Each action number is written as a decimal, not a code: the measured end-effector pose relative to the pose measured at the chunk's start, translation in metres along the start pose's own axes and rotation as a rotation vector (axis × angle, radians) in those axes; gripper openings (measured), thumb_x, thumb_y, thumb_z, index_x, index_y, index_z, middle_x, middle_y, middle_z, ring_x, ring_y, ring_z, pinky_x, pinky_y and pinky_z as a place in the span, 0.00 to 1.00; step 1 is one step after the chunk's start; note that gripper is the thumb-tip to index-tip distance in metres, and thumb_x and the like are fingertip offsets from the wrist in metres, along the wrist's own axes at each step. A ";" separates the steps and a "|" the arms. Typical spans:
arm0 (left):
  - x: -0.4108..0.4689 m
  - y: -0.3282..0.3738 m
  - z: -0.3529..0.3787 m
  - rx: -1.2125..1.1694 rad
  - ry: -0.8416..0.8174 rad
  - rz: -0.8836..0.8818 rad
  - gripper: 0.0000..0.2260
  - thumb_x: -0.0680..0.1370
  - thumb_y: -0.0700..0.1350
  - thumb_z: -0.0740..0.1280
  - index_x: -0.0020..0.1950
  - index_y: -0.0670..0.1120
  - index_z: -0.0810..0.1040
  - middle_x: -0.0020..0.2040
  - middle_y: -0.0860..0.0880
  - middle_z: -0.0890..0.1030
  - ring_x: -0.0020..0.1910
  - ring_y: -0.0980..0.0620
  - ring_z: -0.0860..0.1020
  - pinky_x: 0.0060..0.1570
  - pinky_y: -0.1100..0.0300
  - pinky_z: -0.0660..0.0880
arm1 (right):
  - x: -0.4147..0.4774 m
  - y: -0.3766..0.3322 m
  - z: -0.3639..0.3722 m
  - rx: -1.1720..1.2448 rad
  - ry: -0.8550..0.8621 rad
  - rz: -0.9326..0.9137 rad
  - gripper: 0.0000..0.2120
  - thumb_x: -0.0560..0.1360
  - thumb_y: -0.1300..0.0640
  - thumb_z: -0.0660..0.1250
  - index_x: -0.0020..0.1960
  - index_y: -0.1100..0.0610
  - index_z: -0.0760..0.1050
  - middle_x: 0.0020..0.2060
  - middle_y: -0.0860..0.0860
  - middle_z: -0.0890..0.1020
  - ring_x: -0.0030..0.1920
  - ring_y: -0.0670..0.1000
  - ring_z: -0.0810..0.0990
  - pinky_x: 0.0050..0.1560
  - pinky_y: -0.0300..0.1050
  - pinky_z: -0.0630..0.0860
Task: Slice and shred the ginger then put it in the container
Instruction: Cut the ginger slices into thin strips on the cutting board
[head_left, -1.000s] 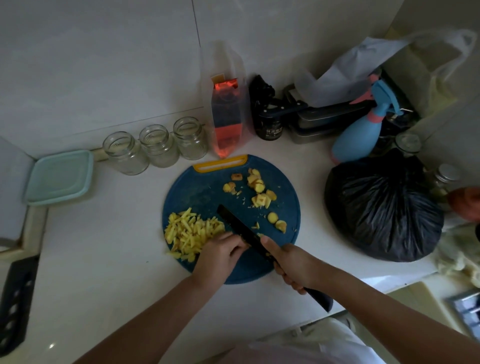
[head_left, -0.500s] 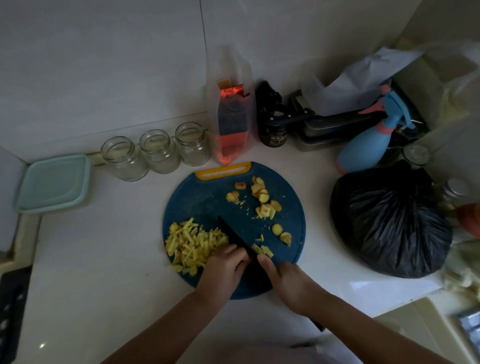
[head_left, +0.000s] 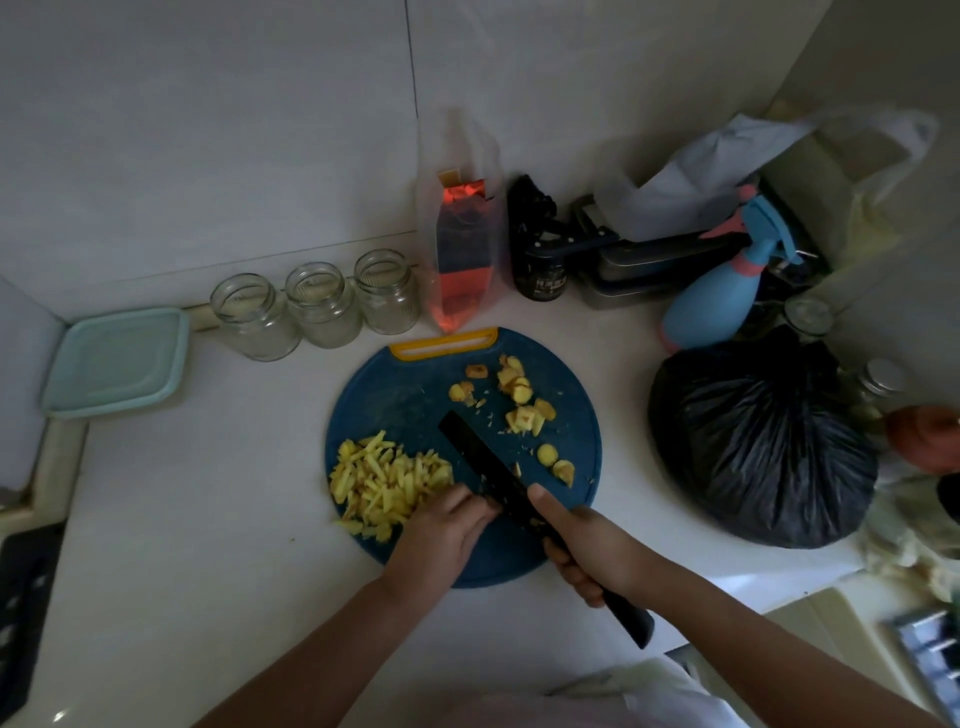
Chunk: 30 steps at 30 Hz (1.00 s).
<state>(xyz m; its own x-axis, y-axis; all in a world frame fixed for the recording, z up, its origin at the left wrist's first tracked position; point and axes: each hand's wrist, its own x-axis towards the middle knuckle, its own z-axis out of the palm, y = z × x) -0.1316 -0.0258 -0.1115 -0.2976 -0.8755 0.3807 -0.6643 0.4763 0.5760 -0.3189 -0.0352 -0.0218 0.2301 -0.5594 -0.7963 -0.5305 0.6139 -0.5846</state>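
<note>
Right hand (head_left: 592, 551) clamped round black knife (head_left: 483, 467) handle, blade angled across cutting board (head_left: 405, 395). Left hand (head_left: 441, 535) curled beside blade, likely guiding cut; what it pins, cannot tell. Shredded ginger (head_left: 389, 478) heaped board's left, slices (head_left: 519, 400) waiting far right. Container (head_left: 114, 361) well left of board.

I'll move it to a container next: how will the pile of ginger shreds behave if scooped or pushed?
The ginger shreds are many loose thin sticks, so they would probably scatter rather than lift as one clump. Small and thin, they are likely light. On the flat cutting board they should slide.
</note>
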 end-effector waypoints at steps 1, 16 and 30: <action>0.001 0.001 -0.001 0.008 0.003 0.002 0.10 0.77 0.44 0.62 0.41 0.43 0.80 0.36 0.50 0.76 0.34 0.55 0.75 0.34 0.63 0.71 | -0.002 0.000 0.000 -0.002 0.002 -0.002 0.30 0.73 0.27 0.51 0.31 0.54 0.60 0.20 0.47 0.64 0.20 0.47 0.60 0.22 0.37 0.59; -0.001 0.004 -0.006 0.023 0.009 0.028 0.05 0.76 0.43 0.63 0.43 0.46 0.78 0.37 0.52 0.78 0.39 0.59 0.73 0.39 0.68 0.70 | -0.008 -0.002 0.001 -0.057 0.016 -0.026 0.30 0.75 0.29 0.52 0.31 0.55 0.62 0.19 0.46 0.65 0.19 0.46 0.60 0.22 0.37 0.59; 0.000 0.006 -0.010 0.040 -0.043 0.018 0.06 0.75 0.42 0.62 0.41 0.44 0.77 0.36 0.51 0.77 0.39 0.56 0.72 0.41 0.69 0.67 | -0.007 0.008 0.033 -0.318 0.235 -0.116 0.38 0.63 0.25 0.39 0.40 0.57 0.69 0.30 0.48 0.70 0.35 0.49 0.71 0.42 0.42 0.67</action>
<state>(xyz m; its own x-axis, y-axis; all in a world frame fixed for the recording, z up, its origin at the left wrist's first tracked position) -0.1292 -0.0226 -0.1009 -0.3385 -0.8698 0.3590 -0.6853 0.4893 0.5394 -0.2980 -0.0085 -0.0260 0.1301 -0.7496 -0.6489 -0.7464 0.3568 -0.5618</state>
